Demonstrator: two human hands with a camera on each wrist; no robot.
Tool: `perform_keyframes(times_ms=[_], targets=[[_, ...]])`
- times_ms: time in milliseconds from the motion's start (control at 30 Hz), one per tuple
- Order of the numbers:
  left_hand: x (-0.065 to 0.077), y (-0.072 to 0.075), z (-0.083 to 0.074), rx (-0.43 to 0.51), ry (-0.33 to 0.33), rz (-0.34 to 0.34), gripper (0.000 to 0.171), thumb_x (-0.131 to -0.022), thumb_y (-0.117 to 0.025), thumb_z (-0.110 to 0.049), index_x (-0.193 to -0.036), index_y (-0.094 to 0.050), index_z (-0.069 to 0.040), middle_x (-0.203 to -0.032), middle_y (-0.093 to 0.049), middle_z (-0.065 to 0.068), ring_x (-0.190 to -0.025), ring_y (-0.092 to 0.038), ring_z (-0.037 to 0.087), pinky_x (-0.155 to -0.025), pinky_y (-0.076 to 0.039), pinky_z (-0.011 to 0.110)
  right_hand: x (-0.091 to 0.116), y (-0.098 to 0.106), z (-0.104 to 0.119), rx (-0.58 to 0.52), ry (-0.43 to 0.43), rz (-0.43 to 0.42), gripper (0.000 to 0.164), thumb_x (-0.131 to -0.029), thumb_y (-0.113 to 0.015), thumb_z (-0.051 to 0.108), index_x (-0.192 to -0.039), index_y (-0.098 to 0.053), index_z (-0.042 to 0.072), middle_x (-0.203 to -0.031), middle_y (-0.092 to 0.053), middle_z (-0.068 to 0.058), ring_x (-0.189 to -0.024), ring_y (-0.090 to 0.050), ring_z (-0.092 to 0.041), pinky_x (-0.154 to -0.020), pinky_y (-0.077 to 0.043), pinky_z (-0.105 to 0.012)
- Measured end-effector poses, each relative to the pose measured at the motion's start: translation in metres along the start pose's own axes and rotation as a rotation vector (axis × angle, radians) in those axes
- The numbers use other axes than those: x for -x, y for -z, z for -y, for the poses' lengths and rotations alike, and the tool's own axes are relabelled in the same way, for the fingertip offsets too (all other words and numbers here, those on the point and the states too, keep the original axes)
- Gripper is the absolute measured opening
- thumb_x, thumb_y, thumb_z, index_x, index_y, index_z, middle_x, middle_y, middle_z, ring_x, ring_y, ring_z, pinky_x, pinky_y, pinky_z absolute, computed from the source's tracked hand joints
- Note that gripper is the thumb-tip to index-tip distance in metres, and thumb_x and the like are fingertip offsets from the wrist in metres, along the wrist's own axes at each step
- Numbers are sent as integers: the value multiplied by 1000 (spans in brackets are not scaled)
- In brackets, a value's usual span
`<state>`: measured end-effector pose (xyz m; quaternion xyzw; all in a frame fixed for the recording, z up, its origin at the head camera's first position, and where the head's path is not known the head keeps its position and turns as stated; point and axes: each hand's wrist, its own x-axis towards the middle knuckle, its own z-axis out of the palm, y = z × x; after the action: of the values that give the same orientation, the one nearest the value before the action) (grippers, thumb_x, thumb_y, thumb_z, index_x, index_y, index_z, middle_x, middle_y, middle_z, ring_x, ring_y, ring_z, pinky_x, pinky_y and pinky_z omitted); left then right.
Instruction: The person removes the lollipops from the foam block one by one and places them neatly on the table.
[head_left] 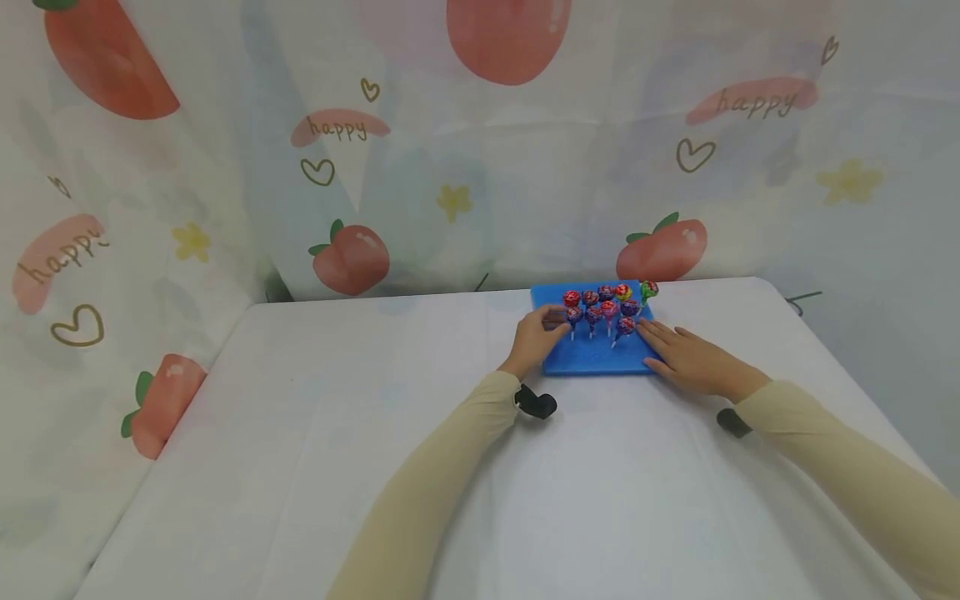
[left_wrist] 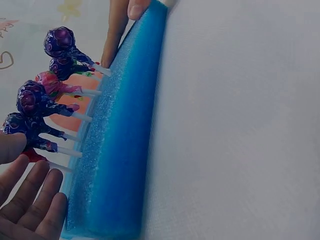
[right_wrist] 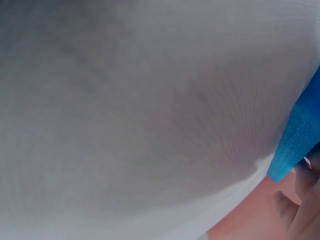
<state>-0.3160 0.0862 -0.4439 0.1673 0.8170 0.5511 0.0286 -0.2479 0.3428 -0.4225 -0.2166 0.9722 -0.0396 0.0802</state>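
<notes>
Several wrapped lollipops stand by their white sticks in a blue foam block (head_left: 570, 362) near the far table edge. My left hand (head_left: 536, 340) is at the block's left side, its fingertips right at a purple lollipop (head_left: 574, 316). In the left wrist view, the thumb (left_wrist: 11, 148) overlaps that lollipop's wrapper, while the other fingers are spread apart below it. On the opposite side, my right hand (head_left: 693, 362) lies with extended fingers against the block's right edge, beside a purple lollipop (head_left: 625, 327) that leans in front of the others.
A green lollipop (head_left: 649, 290) stands at the block's back right corner. White cloth covers the table (head_left: 375, 417). Behind it hangs a curtain (head_left: 525, 167) printed with peaches and hearts. Dark devices (head_left: 536, 404) sit at both wrists.
</notes>
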Motion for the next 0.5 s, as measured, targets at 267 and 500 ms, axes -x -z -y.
perform_keyframes(times_ms=[267,500], targets=[[3,-2,-6,31,37,-2,32,-90,-63,-12,-120,-60,-3,-114,-67,13,-106,-65,22,-89,-53,27,0,-1,2,-6,-14,9,68,-99,-41,39,-145,-22,-6,-153,-19,-27,-140,-17,-46,-112,-15,-62],[0,-12,-4,60,53,-2,33,-89,-63,-10,-121,-57,-4,-109,-68,14,-101,-66,21,-82,-54,25,-1,-2,1,11,-10,-3,67,-99,-42,38,-145,-22,-6,-152,-20,-27,-140,-17,-46,-112,-16,-62]])
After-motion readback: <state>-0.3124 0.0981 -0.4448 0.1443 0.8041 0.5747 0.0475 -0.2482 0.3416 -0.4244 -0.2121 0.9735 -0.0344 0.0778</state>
